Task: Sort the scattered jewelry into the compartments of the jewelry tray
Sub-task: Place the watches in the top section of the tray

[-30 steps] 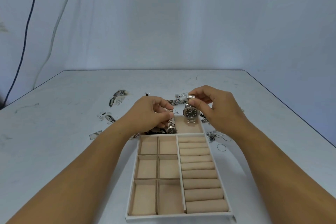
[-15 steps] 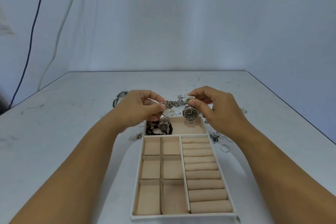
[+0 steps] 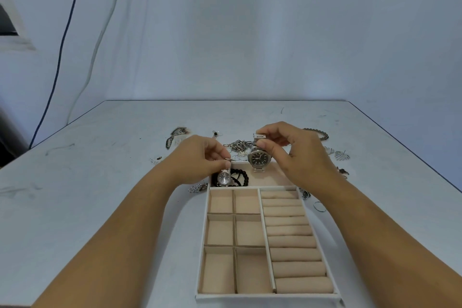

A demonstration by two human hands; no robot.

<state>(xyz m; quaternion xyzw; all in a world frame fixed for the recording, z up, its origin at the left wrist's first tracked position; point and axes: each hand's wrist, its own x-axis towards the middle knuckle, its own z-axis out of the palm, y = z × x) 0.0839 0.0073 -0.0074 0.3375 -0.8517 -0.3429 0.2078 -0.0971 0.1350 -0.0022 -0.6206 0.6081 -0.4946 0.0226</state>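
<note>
left hand (image 3: 200, 160) pinching small watch (image 3: 224, 177), lowered into tray (image 3: 267, 298); right hand (image 3: 297, 150) pinching large watch (image 3: 259, 157), unmoved.

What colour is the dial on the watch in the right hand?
Dark, nearly black, in a silver case: the watch held by the right hand. Head view shows it.

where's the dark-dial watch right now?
Head view, centre: the dark-dial watch hangs by its band from the right hand, over the tray's far compartment, right of the black beaded bracelet.

Bare studio setup: white backdrop sheet (image 3: 250, 32) behind scuffed table (image 3: 100, 170)
</note>
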